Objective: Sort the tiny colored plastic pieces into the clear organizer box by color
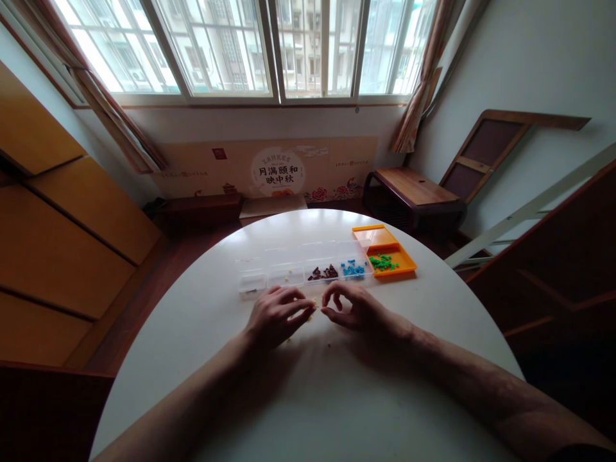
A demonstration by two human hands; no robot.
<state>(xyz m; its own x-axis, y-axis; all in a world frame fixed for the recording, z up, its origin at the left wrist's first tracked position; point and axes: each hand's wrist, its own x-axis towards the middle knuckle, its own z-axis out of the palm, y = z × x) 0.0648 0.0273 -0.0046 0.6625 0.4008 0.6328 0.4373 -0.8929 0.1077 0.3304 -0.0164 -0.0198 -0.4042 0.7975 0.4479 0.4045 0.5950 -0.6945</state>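
My left hand (279,314) and my right hand (359,309) face each other just above the white table, thumbs and forefingers pinched, fingertips nearly meeting. Whatever sits in either pinch is too small to make out. Tiny pale yellow pieces (314,300) lie around the fingertips, partly covered by my left hand. Just beyond the hands stands a clear plastic compartment box (292,273). Dark brown pieces (323,273) and blue pieces (353,269) fill two of its compartments, and a few pale bits lie in another. Green pieces (384,262) rest in an orange tray (408,262) at its right end.
The round white table (202,333) has its far edge just behind the box. A tiny dark speck lies near me. Beyond stand a low wooden stool (416,187), a printed cardboard panel (192,168) under the window, and wooden cabinets (62,256) on the left.
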